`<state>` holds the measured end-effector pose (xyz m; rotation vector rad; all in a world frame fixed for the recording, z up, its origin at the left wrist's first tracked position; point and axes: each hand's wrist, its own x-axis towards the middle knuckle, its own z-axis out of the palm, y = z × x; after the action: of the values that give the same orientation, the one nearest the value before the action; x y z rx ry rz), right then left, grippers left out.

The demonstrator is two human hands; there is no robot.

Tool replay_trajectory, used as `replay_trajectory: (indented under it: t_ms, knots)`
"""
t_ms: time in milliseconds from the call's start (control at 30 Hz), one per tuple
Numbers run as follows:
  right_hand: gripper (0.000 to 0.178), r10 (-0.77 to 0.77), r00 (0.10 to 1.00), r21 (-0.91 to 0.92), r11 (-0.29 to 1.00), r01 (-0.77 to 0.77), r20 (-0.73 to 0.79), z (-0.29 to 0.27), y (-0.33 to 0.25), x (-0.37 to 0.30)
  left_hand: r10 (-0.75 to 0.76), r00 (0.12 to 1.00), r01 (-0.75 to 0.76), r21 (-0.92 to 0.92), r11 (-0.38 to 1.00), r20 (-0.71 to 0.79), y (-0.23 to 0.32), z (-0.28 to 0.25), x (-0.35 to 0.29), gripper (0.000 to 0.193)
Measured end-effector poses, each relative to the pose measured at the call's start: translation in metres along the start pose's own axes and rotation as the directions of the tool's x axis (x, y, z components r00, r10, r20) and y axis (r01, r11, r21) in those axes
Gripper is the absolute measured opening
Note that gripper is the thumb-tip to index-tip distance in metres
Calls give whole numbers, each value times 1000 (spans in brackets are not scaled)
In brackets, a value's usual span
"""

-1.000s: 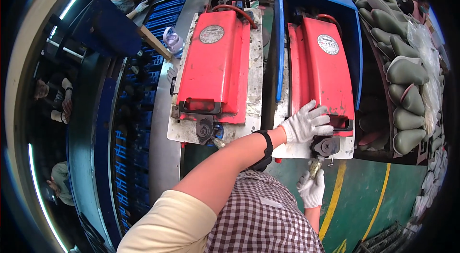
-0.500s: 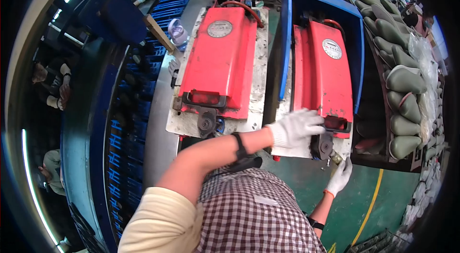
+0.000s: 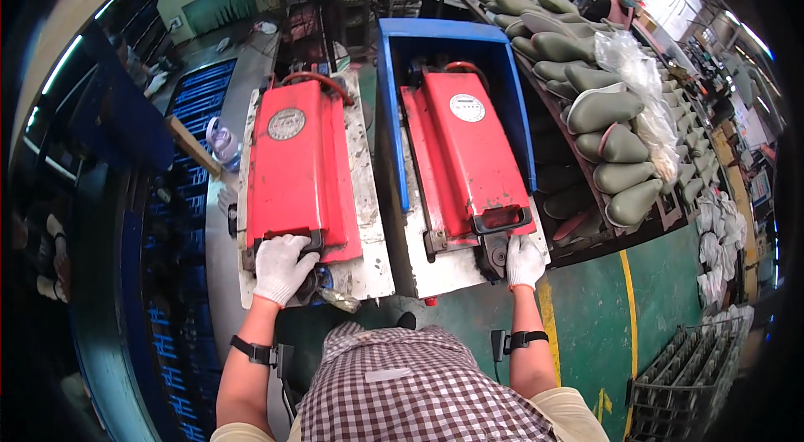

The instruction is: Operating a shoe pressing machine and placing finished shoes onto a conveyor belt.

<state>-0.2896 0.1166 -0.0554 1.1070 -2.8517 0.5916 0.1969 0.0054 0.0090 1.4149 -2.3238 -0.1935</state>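
Observation:
Two red machine covers lie side by side on pale, stained metal plates. On the left cover point(image 3: 297, 174), my gloved left hand point(image 3: 283, 272) is closed over the black front handle point(image 3: 314, 239). A lever point(image 3: 339, 300) with a yellowish, clear-looking grip sticks out below that hand. My gloved right hand point(image 3: 525, 263) is at the front right corner of the right cover point(image 3: 469, 159), beside the dark pivot bracket point(image 3: 496, 254). Its fingers look curled at the edge, and what they hold is hidden. The right cover's black handle point(image 3: 502, 220) is just above it.
A blue hood point(image 3: 448, 28) surrounds the right machine's back and sides. Grey-green shoe-shaped forms point(image 3: 620, 145) fill a rack at right, with clear plastic point(image 3: 641, 82) over some. A lilac bottle point(image 3: 221, 141) stands left. A dark metal rack point(image 3: 682, 383) sits on the green floor. People are farther back.
My left hand has left the right machine and now grips the left machine's handle. My right hand has moved up against the right machine's front corner. The view has turned rightward.

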Motion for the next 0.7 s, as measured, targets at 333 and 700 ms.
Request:
replay_trajectory:
  t_ms: [333, 700]
  knots:
    - [46, 96, 994, -39, 995, -94, 57, 7, 1, 2, -215, 877, 194, 92, 977, 430, -2, -4, 35, 57]
    - [45, 46, 999, -85, 995, -48, -21, 5, 0, 5, -210, 868, 177, 115, 978, 450, -5, 4, 37, 50]
